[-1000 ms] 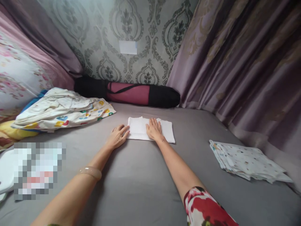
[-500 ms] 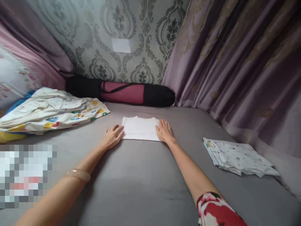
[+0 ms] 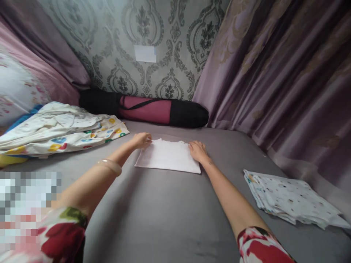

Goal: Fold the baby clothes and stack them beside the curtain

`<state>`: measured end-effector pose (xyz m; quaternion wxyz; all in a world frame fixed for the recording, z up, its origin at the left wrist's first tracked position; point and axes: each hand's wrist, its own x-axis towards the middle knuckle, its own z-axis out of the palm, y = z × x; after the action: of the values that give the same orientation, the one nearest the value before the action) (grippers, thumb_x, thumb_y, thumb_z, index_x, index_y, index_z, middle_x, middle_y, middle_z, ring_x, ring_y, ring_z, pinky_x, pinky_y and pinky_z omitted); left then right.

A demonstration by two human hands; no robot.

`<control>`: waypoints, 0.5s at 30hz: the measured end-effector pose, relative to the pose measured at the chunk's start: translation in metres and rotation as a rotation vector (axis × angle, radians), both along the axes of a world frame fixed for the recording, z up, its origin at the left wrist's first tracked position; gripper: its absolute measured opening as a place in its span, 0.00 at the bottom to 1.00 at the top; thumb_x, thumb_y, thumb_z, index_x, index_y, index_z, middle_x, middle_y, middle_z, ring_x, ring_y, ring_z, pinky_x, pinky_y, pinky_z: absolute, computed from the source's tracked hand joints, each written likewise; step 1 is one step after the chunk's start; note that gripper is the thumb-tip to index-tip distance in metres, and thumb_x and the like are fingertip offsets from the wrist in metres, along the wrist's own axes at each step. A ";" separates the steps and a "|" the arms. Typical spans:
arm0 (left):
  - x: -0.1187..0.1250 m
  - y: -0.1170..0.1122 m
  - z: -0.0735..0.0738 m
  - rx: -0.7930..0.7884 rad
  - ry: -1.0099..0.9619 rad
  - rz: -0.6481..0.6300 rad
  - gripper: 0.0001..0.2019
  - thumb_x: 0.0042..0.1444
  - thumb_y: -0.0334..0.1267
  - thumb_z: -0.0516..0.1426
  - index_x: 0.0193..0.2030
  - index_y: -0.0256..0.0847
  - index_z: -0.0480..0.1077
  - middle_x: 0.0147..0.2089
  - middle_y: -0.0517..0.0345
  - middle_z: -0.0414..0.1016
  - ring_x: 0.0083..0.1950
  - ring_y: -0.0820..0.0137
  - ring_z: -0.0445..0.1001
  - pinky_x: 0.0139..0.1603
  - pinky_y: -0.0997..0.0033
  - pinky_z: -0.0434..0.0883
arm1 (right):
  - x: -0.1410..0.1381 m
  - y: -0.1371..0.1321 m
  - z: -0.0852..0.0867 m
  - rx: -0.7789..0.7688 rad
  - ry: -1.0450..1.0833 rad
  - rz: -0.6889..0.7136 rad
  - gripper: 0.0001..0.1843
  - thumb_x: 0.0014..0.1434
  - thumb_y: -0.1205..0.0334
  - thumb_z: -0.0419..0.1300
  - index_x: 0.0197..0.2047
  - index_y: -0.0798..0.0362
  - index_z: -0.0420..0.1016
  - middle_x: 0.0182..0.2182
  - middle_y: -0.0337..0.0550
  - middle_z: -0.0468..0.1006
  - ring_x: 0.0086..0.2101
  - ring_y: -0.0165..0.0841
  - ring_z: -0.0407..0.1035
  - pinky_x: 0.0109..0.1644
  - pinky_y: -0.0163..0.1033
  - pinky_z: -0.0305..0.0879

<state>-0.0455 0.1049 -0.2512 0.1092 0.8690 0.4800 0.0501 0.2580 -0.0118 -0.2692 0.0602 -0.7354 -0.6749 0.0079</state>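
Observation:
A folded white shirt (image 3: pixel 168 156) lies flat on the grey bed sheet (image 3: pixel 164 212) in front of me, its uneven far edge dipping like a neckline. At its far left corner, my left hand (image 3: pixel 142 140) is closed, fingers curled over the cloth edge; the fingertips are partly hidden. My right hand (image 3: pixel 198 151) grips the far right corner with bent fingers. A pale bangle (image 3: pixel 110 167) circles my left forearm.
Folded patterned cloths (image 3: pixel 293 197) lie at the right. A rumpled printed cloth (image 3: pixel 68 128) lies at the left. Along the patterned wall rests a long black and maroon bag (image 3: pixel 145 108). Purple curtains (image 3: pixel 252 73) hang at the right.
My left hand has moved from the shirt's left side to its far left corner. My right hand has shifted to the far right corner. The shirt appears larger front to back.

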 end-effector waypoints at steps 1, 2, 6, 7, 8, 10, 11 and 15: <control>0.007 0.007 0.002 -0.049 0.003 0.002 0.17 0.55 0.41 0.53 0.49 0.41 0.73 0.50 0.51 0.76 0.50 0.62 0.73 0.50 0.69 0.67 | 0.004 0.006 0.000 -0.024 0.001 0.005 0.21 0.68 0.61 0.44 0.59 0.54 0.69 0.57 0.51 0.70 0.55 0.41 0.60 0.59 0.43 0.50; 0.012 0.013 0.002 -0.094 0.007 -0.008 0.18 0.53 0.40 0.54 0.50 0.41 0.73 0.51 0.51 0.76 0.49 0.63 0.73 0.48 0.70 0.67 | 0.008 0.011 0.000 -0.054 0.005 0.013 0.21 0.68 0.61 0.45 0.60 0.54 0.67 0.58 0.51 0.69 0.56 0.41 0.60 0.59 0.44 0.51; 0.026 0.028 -0.004 -0.185 0.049 -0.047 0.18 0.48 0.38 0.58 0.47 0.40 0.75 0.46 0.54 0.79 0.43 0.65 0.75 0.42 0.73 0.67 | 0.018 0.026 -0.001 -0.140 0.048 0.017 0.22 0.66 0.59 0.51 0.61 0.51 0.67 0.57 0.51 0.68 0.57 0.43 0.59 0.58 0.45 0.53; 0.027 0.030 -0.005 -0.192 0.055 -0.044 0.18 0.47 0.38 0.58 0.47 0.40 0.75 0.46 0.53 0.79 0.42 0.65 0.75 0.41 0.74 0.67 | 0.019 0.029 0.000 -0.149 0.069 0.008 0.22 0.65 0.58 0.52 0.61 0.51 0.68 0.57 0.52 0.68 0.57 0.44 0.59 0.58 0.45 0.54; 0.028 0.031 -0.006 -0.197 0.061 -0.037 0.19 0.46 0.39 0.58 0.47 0.39 0.75 0.45 0.53 0.79 0.42 0.65 0.75 0.40 0.74 0.67 | 0.020 0.031 0.002 -0.157 0.095 0.001 0.22 0.63 0.58 0.54 0.60 0.51 0.69 0.56 0.52 0.68 0.57 0.45 0.59 0.58 0.46 0.54; 0.027 0.032 -0.005 -0.202 0.072 -0.025 0.19 0.45 0.40 0.59 0.46 0.39 0.75 0.44 0.53 0.79 0.40 0.65 0.74 0.38 0.73 0.67 | 0.022 0.034 0.006 -0.169 0.151 0.000 0.21 0.61 0.59 0.57 0.57 0.52 0.72 0.55 0.53 0.70 0.56 0.46 0.61 0.58 0.45 0.55; 0.026 0.031 -0.004 -0.203 0.077 -0.022 0.18 0.46 0.41 0.59 0.44 0.39 0.75 0.42 0.53 0.79 0.40 0.65 0.74 0.38 0.73 0.67 | 0.023 0.034 0.009 -0.170 0.177 0.008 0.20 0.59 0.60 0.58 0.55 0.52 0.74 0.54 0.53 0.71 0.55 0.46 0.62 0.57 0.44 0.56; 0.018 0.024 0.006 -0.174 0.049 -0.034 0.15 0.47 0.45 0.58 0.39 0.40 0.76 0.38 0.56 0.78 0.40 0.64 0.73 0.36 0.73 0.65 | 0.028 0.031 0.022 -0.153 0.246 0.067 0.16 0.56 0.62 0.60 0.48 0.54 0.78 0.47 0.48 0.77 0.48 0.38 0.68 0.51 0.36 0.62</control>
<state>-0.0274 0.1287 -0.2457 0.1735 0.8652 0.4701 -0.0150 0.2861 0.0192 -0.2471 0.0858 -0.7084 -0.6840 0.1514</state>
